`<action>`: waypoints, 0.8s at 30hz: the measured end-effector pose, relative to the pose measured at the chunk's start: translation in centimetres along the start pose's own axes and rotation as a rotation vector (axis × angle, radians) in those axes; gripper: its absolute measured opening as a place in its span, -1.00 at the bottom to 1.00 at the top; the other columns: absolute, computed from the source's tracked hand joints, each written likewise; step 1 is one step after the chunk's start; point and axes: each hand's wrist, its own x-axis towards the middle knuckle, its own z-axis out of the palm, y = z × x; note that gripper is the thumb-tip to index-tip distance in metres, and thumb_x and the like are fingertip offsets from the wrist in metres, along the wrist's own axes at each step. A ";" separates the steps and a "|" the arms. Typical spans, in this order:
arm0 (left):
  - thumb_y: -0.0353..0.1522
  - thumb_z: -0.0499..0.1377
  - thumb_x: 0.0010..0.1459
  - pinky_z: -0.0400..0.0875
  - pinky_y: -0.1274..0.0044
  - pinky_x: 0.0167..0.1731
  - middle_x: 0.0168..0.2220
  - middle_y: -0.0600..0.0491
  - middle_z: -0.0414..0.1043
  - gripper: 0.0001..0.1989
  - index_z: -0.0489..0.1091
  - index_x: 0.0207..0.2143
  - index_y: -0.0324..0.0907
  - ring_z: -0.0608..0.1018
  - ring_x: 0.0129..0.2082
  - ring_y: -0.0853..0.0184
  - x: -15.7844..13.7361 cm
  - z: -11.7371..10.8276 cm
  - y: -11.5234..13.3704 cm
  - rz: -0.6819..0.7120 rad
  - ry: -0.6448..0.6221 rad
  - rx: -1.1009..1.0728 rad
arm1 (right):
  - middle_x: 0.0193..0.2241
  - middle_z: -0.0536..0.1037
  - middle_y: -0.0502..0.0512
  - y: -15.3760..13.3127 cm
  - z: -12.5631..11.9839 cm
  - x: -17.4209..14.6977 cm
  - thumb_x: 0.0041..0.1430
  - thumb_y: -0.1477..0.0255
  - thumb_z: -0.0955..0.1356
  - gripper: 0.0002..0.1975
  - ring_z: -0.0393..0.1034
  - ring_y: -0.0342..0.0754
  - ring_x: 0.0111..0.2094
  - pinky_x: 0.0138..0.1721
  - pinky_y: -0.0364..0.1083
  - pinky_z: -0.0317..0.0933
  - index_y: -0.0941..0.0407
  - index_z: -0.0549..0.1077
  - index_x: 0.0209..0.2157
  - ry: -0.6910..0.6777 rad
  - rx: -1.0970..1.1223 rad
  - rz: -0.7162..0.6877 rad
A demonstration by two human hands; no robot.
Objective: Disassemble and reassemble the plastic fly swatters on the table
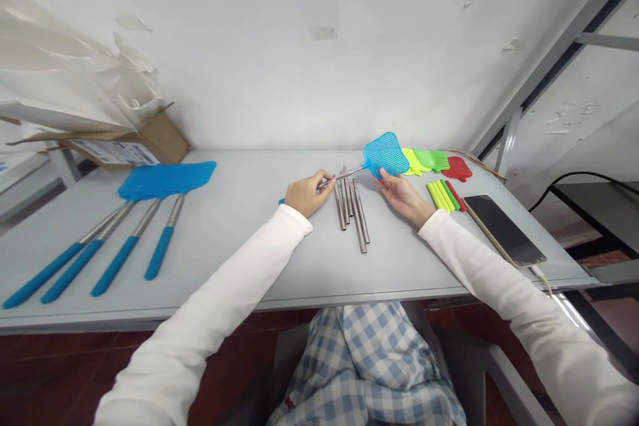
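A blue fly swatter is held between both hands above the table. My left hand is closed round its thin metal rod, and a bit of blue handle pokes out behind that hand. At the other end, my right hand pinches the lower edge of the swatter's perforated blue head. Several loose metal tubes lie on the table between the hands, under the rod. Part of the grip in my left hand is hidden by the fingers.
Blue swatters with handles lie on the left of the table, before a cardboard box. On the right are yellow, green and red swatter heads, coloured handles, and a phone with a cable.
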 end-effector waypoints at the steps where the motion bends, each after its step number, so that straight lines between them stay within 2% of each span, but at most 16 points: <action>1: -0.11 0.07 0.26 0.21 0.52 -0.37 -0.35 0.05 0.57 -0.71 0.48 -0.20 -0.05 0.57 -0.34 0.25 0.0 0.0 0.0 -0.005 -0.002 0.009 | -0.25 0.61 -0.04 0.0 0.0 -0.1 -0.11 0.40 0.54 -0.76 0.46 -0.07 -0.04 0.09 -0.03 0.36 0.03 0.45 -0.41 -0.012 -0.009 -0.001; 8: -0.09 0.03 0.28 0.26 0.53 -0.33 -0.33 0.07 0.59 -0.67 0.48 -0.16 -0.05 0.59 -0.29 0.26 -0.1 -0.2 0.1 -0.028 -0.029 0.099 | -0.26 0.60 -0.06 -0.2 0.0 -0.5 -0.23 0.35 0.59 -0.67 0.43 -0.06 -0.05 0.09 -0.04 0.33 0.03 0.47 -0.40 -0.061 -0.051 0.003; 14: -0.10 0.02 0.29 0.27 0.52 -0.32 -0.32 0.07 0.59 -0.67 0.48 -0.16 -0.04 0.59 -0.27 0.25 0.1 -0.1 -0.1 -0.031 -0.058 0.100 | -0.28 0.58 -0.05 -0.2 -0.2 -0.4 -0.22 0.34 0.59 -0.67 0.44 -0.07 -0.11 0.03 -0.04 0.35 0.03 0.46 -0.41 -0.092 -0.091 -0.001; 24: -0.13 -0.04 0.35 0.34 0.52 -0.29 -0.30 0.05 0.61 -0.62 0.49 -0.05 -0.05 0.60 -0.30 0.28 -0.2 0.0 -0.2 0.110 -0.067 0.057 | -0.32 0.54 -0.07 -0.3 0.3 -1.0 -0.25 0.36 0.59 -0.63 0.42 -0.11 -0.24 -0.19 -0.09 0.36 0.04 0.45 -0.38 -0.081 -0.131 -0.055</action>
